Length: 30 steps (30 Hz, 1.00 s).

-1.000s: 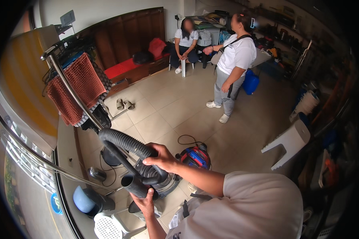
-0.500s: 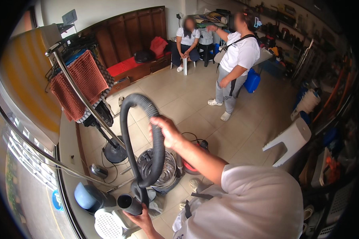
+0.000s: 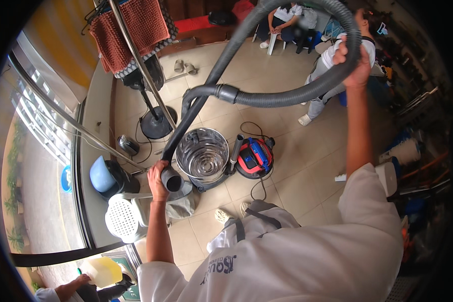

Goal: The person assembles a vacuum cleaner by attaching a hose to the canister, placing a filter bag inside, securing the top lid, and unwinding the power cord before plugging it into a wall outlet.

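A dark vacuum cleaner hose (image 3: 287,98) is stretched in a big loop between my hands. My left hand (image 3: 158,185) is wrapped round the lower end of its stiff tube, whose round mouth points up toward me. Raised at the upper right, my right hand (image 3: 353,65) curls round the ribbed, flexible part of the loop. Below the hose stands an open, shiny metal drum (image 3: 202,155) on a dark base, the tank of a large vacuum. Just right of it, a red, blue and black canister vacuum head (image 3: 255,157) rests on the floor with its cord.
A white plastic stool (image 3: 122,219) and a blue-and-black bin (image 3: 104,176) stand at the left, near a metal kettle (image 3: 129,145). A metal rail (image 3: 138,60) with towels rises there. Two people are at the back; another person's hand holds a yellowish jug (image 3: 100,272) at lower left.
My right hand has lifted up and to the right, spreading the hose into a wider loop. My left hand still grips the tube, now higher. My view has tilted down over the drum.
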Each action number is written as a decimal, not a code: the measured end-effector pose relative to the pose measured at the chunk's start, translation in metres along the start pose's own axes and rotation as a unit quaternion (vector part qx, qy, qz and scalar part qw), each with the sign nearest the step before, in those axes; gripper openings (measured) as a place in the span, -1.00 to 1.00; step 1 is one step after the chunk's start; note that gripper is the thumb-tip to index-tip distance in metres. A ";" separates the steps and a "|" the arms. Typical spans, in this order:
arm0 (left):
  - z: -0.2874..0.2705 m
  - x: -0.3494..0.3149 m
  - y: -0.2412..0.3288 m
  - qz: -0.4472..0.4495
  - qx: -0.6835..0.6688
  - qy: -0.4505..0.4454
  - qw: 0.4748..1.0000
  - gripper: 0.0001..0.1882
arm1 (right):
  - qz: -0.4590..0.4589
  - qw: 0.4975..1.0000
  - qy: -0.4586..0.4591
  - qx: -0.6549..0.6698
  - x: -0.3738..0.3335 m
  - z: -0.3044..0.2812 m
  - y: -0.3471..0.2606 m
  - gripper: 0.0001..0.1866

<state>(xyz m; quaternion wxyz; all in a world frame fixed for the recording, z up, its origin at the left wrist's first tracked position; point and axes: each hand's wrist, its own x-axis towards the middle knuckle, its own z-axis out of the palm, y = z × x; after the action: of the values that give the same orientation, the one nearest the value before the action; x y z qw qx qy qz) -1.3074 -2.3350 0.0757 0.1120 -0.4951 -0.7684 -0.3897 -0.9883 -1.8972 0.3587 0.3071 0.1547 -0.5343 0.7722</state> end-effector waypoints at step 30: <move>-0.066 0.089 0.090 0.058 0.232 0.171 0.956 -0.66 | 0.042 0.992 -0.013 -0.120 -0.107 -0.052 -0.122 -0.43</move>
<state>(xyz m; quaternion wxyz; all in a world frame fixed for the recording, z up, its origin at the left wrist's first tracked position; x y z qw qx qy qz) -1.2887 -2.3032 0.2133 0.3755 -0.4256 -0.7769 -0.2725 -0.8239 -1.8531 0.3673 0.2836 0.1046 -0.6330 0.7127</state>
